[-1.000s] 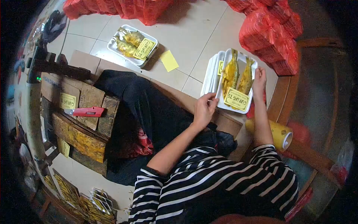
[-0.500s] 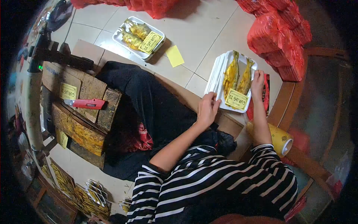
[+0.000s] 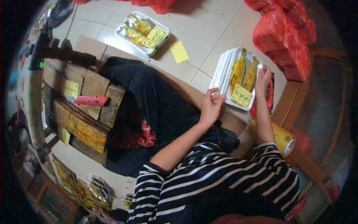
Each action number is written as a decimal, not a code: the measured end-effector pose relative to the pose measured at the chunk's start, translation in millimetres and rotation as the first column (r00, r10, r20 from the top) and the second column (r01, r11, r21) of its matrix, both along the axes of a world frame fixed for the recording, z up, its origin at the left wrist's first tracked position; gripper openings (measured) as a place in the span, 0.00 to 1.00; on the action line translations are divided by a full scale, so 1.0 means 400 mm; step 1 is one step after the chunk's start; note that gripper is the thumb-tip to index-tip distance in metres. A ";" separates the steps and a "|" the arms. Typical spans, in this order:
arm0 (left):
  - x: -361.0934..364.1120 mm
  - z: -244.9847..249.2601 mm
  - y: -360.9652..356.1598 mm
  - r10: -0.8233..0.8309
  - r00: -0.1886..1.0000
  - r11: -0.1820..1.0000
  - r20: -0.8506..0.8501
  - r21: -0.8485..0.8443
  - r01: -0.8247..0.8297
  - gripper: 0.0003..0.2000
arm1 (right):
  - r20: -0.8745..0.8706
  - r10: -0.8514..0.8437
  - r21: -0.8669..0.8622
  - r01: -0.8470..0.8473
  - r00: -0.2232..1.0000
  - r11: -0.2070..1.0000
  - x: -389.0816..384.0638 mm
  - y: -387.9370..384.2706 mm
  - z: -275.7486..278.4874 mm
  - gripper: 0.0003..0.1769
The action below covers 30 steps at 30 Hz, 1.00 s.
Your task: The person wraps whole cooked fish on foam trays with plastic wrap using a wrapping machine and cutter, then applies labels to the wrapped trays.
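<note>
A white foam tray (image 3: pixel 232 100) holds two yellow fish (image 3: pixel 238 72) and a yellow label (image 3: pixel 242 95), on top of a slanted stack of foam trays (image 3: pixel 222 71). My right hand (image 3: pixel 263 80) grips the tray's right rim with its fingers bent over the edge. At the near left corner, my left hand (image 3: pixel 212 107) has its fingers apart, the tips close to or touching the tray edge. Further off on the floor stands another foam tray (image 3: pixel 120 34), wrapped in film, with yellow fish and a label.
A yellow paper slip (image 3: pixel 179 52) lies on the tiles. Red plastic-wrapped bundles (image 3: pixel 283 41) stand at the right, beside a yellow roll (image 3: pixel 280 139). To the left, a red cutter knife (image 3: pixel 91 100) rests on a wooden block (image 3: pixel 112 108). Trays of fish (image 3: pixel 99 190) sit at lower left.
The whole view has shifted slightly. My left hand's fingers are spread more at the tray corner. My right hand stays at the right rim.
</note>
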<state>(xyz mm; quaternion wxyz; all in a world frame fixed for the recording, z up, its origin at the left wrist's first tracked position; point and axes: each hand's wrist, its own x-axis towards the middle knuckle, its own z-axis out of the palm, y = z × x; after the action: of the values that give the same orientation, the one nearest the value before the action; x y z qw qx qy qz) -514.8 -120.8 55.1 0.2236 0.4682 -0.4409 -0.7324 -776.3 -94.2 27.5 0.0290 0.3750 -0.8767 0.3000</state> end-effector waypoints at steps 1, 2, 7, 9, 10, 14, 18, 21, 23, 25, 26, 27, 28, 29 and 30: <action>0.000 -0.005 0.006 0.068 0.996 0.989 -0.053 0.134 -0.060 0.16 | 0.002 0.093 -0.012 -0.093 0.996 0.996 0.036 -0.007 0.046 0.20; -0.003 -0.014 0.012 0.140 0.985 0.958 -0.100 0.266 -0.110 0.16 | 0.001 0.184 -0.026 -0.184 0.983 0.983 0.088 -0.014 0.095 0.22; 0.006 0.015 0.019 0.167 0.964 0.909 -0.205 0.412 -0.070 0.16 | 0.087 0.646 0.254 -0.644 0.758 0.722 0.279 0.073 0.163 0.32; 0.011 0.007 0.027 0.195 0.944 0.892 -0.265 0.448 -0.059 0.16 | 0.003 0.686 0.350 -0.644 0.727 0.680 0.291 0.078 0.157 0.33; 0.015 0.006 0.031 0.209 0.947 0.875 -0.246 0.479 -0.068 0.16 | 0.006 0.678 0.322 -0.644 0.735 0.694 0.284 0.082 0.140 0.33; 0.015 -0.029 0.049 0.188 0.960 0.817 -0.207 0.575 -0.036 0.16 | 0.033 0.670 0.227 -0.659 0.741 0.717 0.276 0.081 0.131 0.32; -0.009 -0.053 0.069 0.137 0.959 0.862 -0.250 0.507 0.009 0.14 | 0.027 0.665 0.203 -0.656 0.746 0.727 0.263 0.077 0.121 0.31; -0.015 -0.102 0.075 0.064 0.977 0.915 -0.204 0.402 0.024 0.13 | 0.006 0.666 0.176 -0.656 0.746 0.734 0.255 0.078 0.106 0.32; -0.013 -0.095 0.064 0.110 0.967 0.867 -0.228 0.498 0.019 0.13 | 0.014 0.665 0.156 -0.658 0.747 0.736 0.255 0.077 0.105 0.32; -0.008 -0.091 0.051 0.158 0.957 0.796 -0.245 0.605 0.023 0.13 | 0.027 0.662 0.164 -0.657 0.749 0.736 0.257 0.078 0.106 0.33; -0.005 -0.092 0.044 0.182 0.951 0.749 -0.250 0.662 0.030 0.13 | 0.033 0.662 0.168 -0.657 0.749 0.735 0.256 0.076 0.105 0.33; -0.002 -0.093 0.040 0.206 0.945 0.696 -0.253 0.717 0.040 0.14 | 0.033 0.661 0.167 -0.656 0.750 0.736 0.255 0.075 0.103 0.33; 0.001 -0.105 0.044 0.262 0.928 0.666 -0.264 0.746 0.024 0.13 | 0.035 0.659 0.167 -0.655 0.751 0.737 0.254 0.075 0.101 0.34; 0.005 -0.121 0.045 0.316 0.908 0.636 -0.273 0.772 0.011 0.13 | 0.035 0.658 0.166 -0.653 0.752 0.739 0.255 0.073 0.098 0.34; 0.008 -0.137 0.043 0.370 0.885 0.606 -0.282 0.795 0.000 0.13 | 0.023 0.657 0.165 -0.651 0.754 0.741 0.258 0.069 0.095 0.34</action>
<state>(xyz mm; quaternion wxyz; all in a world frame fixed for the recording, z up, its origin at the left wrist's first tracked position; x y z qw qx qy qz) -511.6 -103.4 0.5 0.1656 0.3934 0.0298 -0.9039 -673.0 -66.7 65.7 -0.0927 0.6649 -0.7102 0.2119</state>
